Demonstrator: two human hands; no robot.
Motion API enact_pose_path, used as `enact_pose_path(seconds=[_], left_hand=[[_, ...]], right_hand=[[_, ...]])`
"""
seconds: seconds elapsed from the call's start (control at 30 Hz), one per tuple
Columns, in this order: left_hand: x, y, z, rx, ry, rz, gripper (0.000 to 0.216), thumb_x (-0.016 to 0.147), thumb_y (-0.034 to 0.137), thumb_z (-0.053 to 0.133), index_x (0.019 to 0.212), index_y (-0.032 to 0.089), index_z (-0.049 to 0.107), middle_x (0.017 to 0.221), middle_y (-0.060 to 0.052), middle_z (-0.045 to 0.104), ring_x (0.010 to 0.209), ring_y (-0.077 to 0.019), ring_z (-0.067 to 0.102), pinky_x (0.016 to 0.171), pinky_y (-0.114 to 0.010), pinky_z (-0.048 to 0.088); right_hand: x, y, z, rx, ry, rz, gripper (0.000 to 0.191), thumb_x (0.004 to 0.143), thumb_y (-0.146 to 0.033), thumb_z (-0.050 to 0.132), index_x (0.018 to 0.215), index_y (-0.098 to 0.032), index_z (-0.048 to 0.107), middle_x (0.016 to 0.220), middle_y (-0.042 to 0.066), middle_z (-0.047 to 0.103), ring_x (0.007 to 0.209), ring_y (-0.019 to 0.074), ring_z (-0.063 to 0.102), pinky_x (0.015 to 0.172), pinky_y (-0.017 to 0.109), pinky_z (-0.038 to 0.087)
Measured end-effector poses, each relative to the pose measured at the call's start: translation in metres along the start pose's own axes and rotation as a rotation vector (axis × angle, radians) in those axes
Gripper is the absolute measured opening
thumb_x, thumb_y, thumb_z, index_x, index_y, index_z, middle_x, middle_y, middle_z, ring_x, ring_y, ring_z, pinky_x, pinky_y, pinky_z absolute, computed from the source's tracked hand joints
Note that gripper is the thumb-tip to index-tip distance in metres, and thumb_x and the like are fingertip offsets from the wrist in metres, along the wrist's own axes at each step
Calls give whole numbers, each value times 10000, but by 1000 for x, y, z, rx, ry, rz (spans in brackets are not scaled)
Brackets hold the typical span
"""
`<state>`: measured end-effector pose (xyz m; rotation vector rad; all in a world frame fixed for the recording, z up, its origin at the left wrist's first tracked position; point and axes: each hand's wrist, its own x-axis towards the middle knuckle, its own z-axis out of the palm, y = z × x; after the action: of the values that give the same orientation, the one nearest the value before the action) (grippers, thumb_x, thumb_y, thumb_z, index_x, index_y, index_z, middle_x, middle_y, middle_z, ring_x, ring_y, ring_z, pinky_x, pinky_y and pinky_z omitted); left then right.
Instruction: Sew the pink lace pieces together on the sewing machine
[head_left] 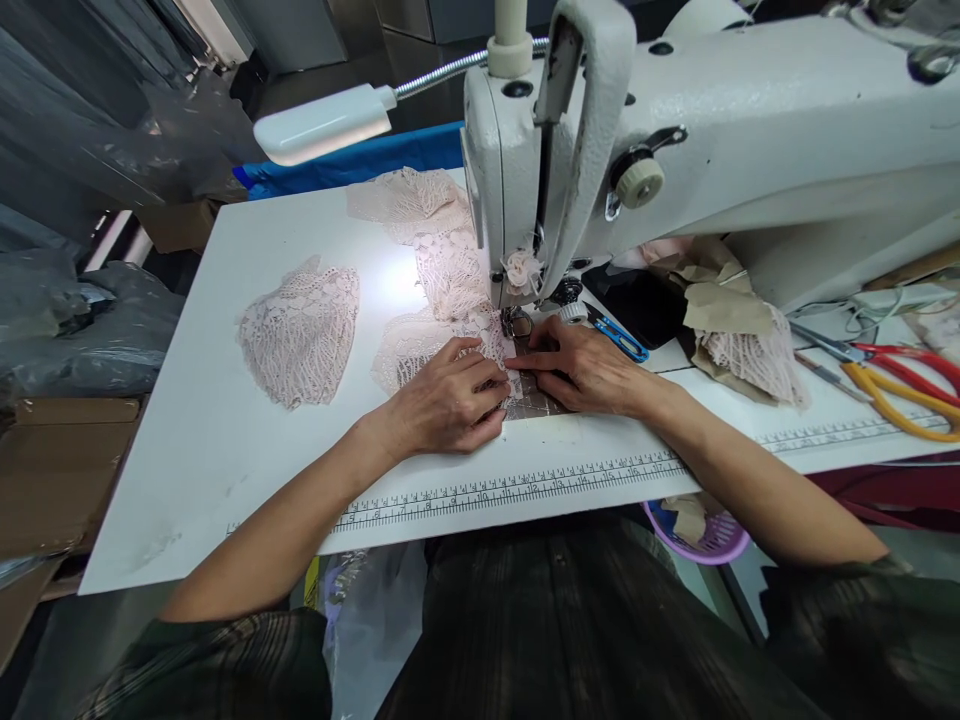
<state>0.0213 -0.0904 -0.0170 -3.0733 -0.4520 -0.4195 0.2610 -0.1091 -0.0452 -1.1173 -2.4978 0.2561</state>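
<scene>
A pale pink lace piece [420, 340] lies under the presser foot [516, 322] of a white sewing machine [510, 180]. Bent and a little apart, the fingers of my left hand [454, 400] rest on top of this lace, left of the foot. My right hand [581, 368] is just right of the foot, its index finger and thumb closed at the lace edge; their tips partly hide what they pinch. More lace [450, 265] stretches behind the foot, joined or overlapping, I cannot tell which. A separate lace piece [304, 330] lies flat on the table further left.
Blue thread snips [619, 335] and a black phone-like object [637, 300] lie right of the needle. Beyond are brown paper with lace [739, 335] and scissors with red and yellow handles [892, 385]. A printed ruler [480, 497] edges the white table [195, 450]. A lamp [322, 125] overhangs it.
</scene>
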Motion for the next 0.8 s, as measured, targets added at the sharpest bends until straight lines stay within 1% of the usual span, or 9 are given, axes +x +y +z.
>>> enact_pose_path(seconds=[0.1,0.17,0.33,0.47,0.63,0.73,0.8], left_hand=[[1,3,-1,12,-19,-27,239,908,246,496,965,143,704,940,-88,689,857,-204,634,912,-427,466],[2,4,-2,12,-32,-41,239,908,245,493,967,150,704,943,-87,687,861,-205,629,895,-413,463],[1,4,-5,1,-45,-54,248,918,252,480,971,157,703,972,-78,682,873,-193,633,985,-425,423],[1,2,-3,4,-54,-67,255,929,252,470,994,149,694,1001,-85,675,896,-199,639,1014,-443,415],[2,1,3,48,-14,-91,256,940,227,452,1016,123,673,1052,-105,660,923,-204,647,1046,-451,417],[3,2,5,54,2,-103,257,941,212,442,1017,112,666,1035,-105,660,910,-198,653,1063,-461,416],[3,1,6,54,-2,-109,259,942,214,437,1019,115,663,1025,-101,663,902,-200,657,1076,-493,404]], right_hand=[[0,-1,0,-33,-3,2,383,901,-200,518,1250,-274,658,1093,122,560,938,236,551,791,375,474],[-1,-2,0,-57,-10,7,378,905,-205,523,1252,-279,655,1099,122,559,934,234,550,785,371,476],[0,-6,-3,-101,-48,42,378,914,-214,523,1266,-276,645,1125,123,565,936,228,558,778,351,472],[3,-10,-3,-137,-94,109,391,934,-237,487,1301,-274,617,1149,134,566,947,240,573,767,345,467],[8,-15,-4,-226,-157,209,430,956,-262,431,1369,-282,551,1227,149,548,888,234,600,684,316,442],[11,-16,-6,-270,-181,230,450,969,-277,393,1402,-262,515,1241,163,543,855,232,604,628,301,413],[11,-17,-7,-268,-194,227,454,969,-275,390,1407,-268,508,1237,159,546,848,225,600,624,294,405]])
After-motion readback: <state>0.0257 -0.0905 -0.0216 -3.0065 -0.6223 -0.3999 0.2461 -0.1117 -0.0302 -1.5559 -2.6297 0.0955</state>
